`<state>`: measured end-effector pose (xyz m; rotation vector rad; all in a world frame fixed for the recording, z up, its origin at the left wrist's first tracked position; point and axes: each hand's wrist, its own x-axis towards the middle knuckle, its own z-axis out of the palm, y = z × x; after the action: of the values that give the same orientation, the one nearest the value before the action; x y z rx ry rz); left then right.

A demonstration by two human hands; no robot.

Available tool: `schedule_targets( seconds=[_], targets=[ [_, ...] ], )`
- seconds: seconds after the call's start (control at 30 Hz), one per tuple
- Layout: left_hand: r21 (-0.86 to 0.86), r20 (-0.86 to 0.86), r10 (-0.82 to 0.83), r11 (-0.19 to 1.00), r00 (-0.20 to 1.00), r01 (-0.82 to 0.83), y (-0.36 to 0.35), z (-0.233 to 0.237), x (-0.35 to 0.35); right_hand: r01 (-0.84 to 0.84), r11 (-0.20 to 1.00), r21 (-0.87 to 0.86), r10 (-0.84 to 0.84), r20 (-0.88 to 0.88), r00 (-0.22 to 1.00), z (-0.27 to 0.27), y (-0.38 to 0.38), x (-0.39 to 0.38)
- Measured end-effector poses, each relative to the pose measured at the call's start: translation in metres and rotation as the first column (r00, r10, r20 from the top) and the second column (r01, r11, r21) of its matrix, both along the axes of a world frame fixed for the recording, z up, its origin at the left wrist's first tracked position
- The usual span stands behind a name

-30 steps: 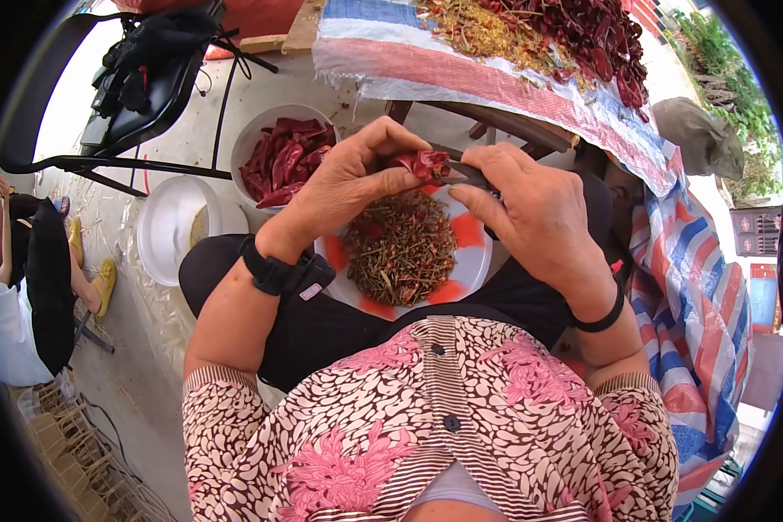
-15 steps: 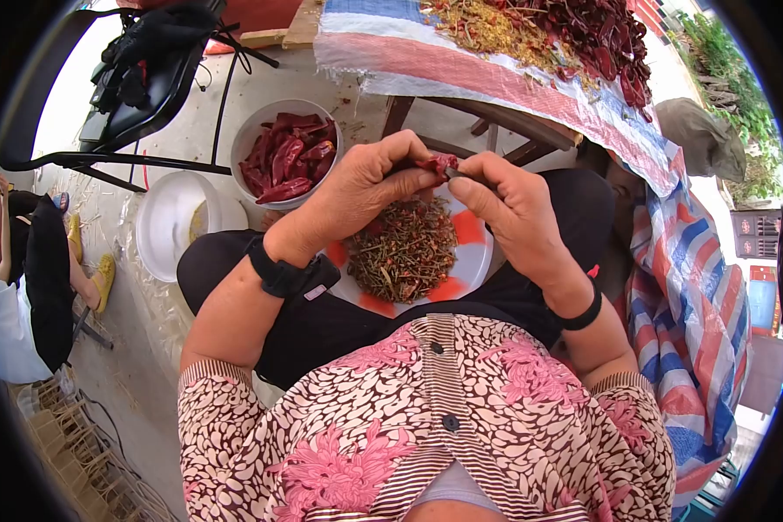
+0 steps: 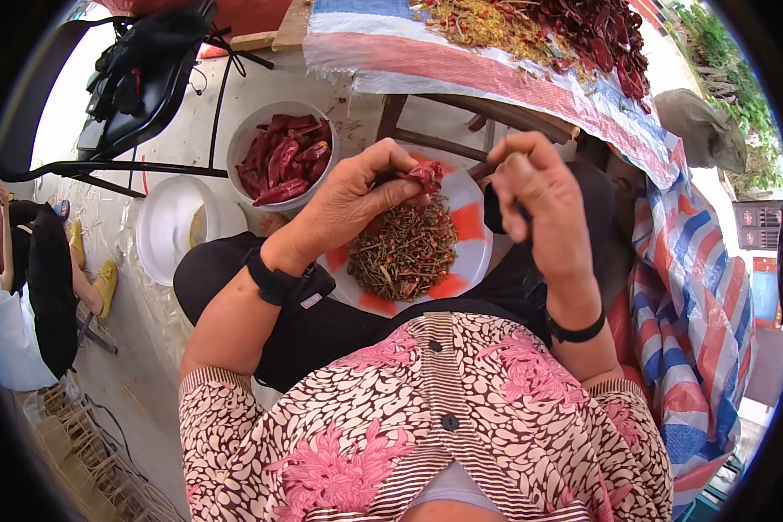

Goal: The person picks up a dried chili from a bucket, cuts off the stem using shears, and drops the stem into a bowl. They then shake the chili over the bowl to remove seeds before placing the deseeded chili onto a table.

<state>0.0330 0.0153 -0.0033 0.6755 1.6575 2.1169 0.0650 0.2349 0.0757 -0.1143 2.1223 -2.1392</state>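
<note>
My left hand [image 3: 361,196] pinches a dried red chili pepper [image 3: 424,177] between thumb and fingers, above a plate [image 3: 474,248]. The plate is white with orange-red patches and rests on my lap. A heap of chili stems and bits [image 3: 400,257] covers its middle. To the right of the plate, my right hand [image 3: 539,196] is raised, apart from the pepper. Its fingers are curled and somewhat blurred, with a small dark thing at the thumb that I cannot make out.
A white bucket of dried red chilies [image 3: 284,157] stands at the upper left, beside a white tub [image 3: 183,226]. Ahead, a striped sheet [image 3: 461,70] on a table bears chilies and yellowish bits. A black chair [image 3: 139,113] stands left. Another person's foot [image 3: 106,283] shows at far left.
My right hand has pulled away from the pepper, to the right. The left hand keeps hold of the pepper and has shifted slightly left.
</note>
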Motion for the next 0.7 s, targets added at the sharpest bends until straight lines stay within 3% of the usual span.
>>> schedule_targets(
  seconds=[0.17,0.27,0.4,0.5,0.6,0.7],
  targets=[
    [0.035,0.036,0.021,0.999,0.999,-0.023,0.000,0.003,0.000,0.023,0.934,0.355,0.071,-0.248,0.966,-0.026,-0.013,0.015],
    [0.017,0.012,0.047,0.999,0.999,-0.047,-0.001,0.003,-0.001,0.003,0.828,0.560,0.124,-0.188,0.974,-0.015,-0.014,0.017],
    [0.030,-0.017,0.087,0.996,0.996,-0.086,0.000,0.003,0.000,0.072,0.758,0.648,0.129,-0.257,0.958,-0.021,-0.017,0.014],
    [-0.053,-0.074,0.104,0.993,0.992,-0.108,-0.002,0.003,0.000,0.115,0.695,0.709,0.142,-0.293,0.946,-0.018,-0.022,0.013],
    [-0.171,-0.289,0.093,0.974,0.953,-0.147,-0.003,0.004,0.000,0.124,0.650,0.750,0.169,-0.301,0.939,-0.019,-0.022,0.011],
    [-0.149,-0.355,0.104,0.975,0.929,-0.166,0.001,-0.002,0.000,0.043,0.736,0.675,0.141,-0.214,0.967,-0.026,-0.023,0.008]
  ],
)
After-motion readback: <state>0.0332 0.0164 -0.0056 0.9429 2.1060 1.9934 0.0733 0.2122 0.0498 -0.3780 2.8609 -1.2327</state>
